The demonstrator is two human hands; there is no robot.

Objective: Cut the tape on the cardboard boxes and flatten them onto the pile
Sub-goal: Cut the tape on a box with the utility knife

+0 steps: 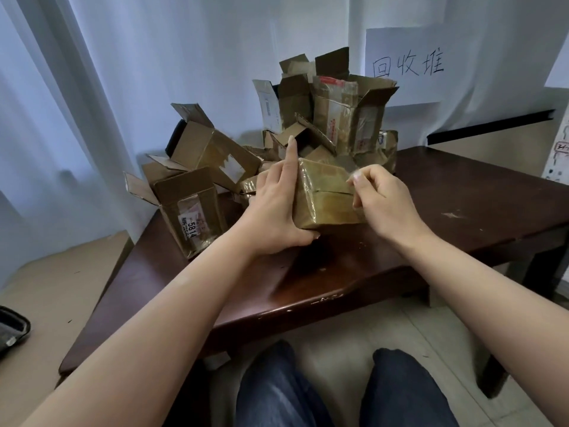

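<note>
A small cardboard box [323, 198] wrapped in shiny tape sits on the dark wooden table [462, 204], its top seam showing a slit. My left hand [277, 208] holds the box's left side, thumb under the near corner and index finger pointing up. My right hand [381, 201] is at the box's right edge, fingers curled and pinching at the tape by the seam. No cutting tool is visible. Behind the box lies the pile of opened cardboard boxes [332, 118].
An opened box with a 5814 label [191, 217] stands at the table's left. A paper sign with handwriting [406, 66] hangs on the white curtain. A black object [12, 331] lies on the floor at left. My knees are below the table's near edge.
</note>
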